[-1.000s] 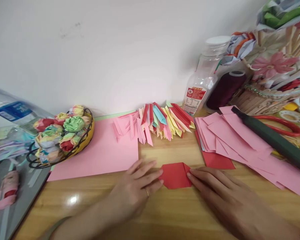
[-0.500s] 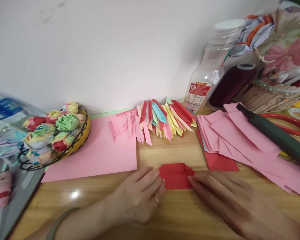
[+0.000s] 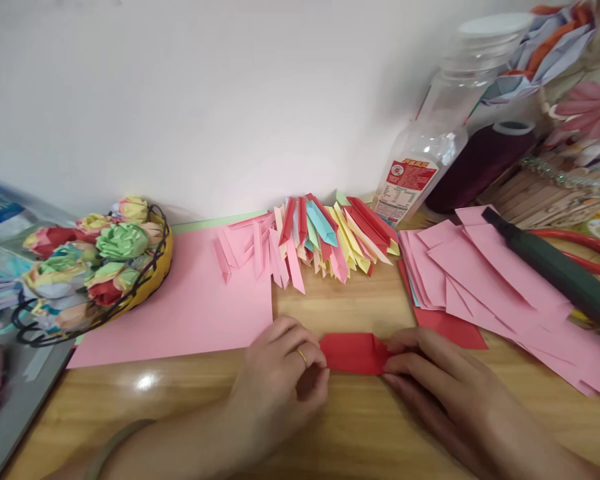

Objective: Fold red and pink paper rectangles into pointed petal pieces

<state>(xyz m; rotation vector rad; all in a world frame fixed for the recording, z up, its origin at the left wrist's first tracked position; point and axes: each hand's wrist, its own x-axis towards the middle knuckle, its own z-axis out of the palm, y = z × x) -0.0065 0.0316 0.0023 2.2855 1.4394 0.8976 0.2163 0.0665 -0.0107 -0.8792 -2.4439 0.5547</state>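
Observation:
A small red paper (image 3: pixel 355 353) with creased, folded edges lies on the wooden table between my hands. My left hand (image 3: pixel 290 373), with a ring on one finger, pinches its left end between thumb and fingers. On the other side my right hand (image 3: pixel 440 380) grips the right end, where a corner is folded in. Behind the red paper stands a row of folded paper strips (image 3: pixel 325 240) in pink, red, blue and yellow. A stack of pink paper pieces (image 3: pixel 500 280) lies beyond my right hand, with red sheets under it.
A pink sheet (image 3: pixel 220 293) lies at the left, partly under a yellow basket (image 3: pixel 155 267) of paper flowers. At the back right are a clear plastic bottle (image 3: pixel 415 167), a dark thread spool (image 3: pixel 475 167) and a dark green pen-like tool (image 3: pixel 545 267). A white wall rises behind.
The red paper's near edge has been brought up, so it now looks narrower. My left hand has rolled its fingers up into a pinch, and the camera view has shifted slightly.

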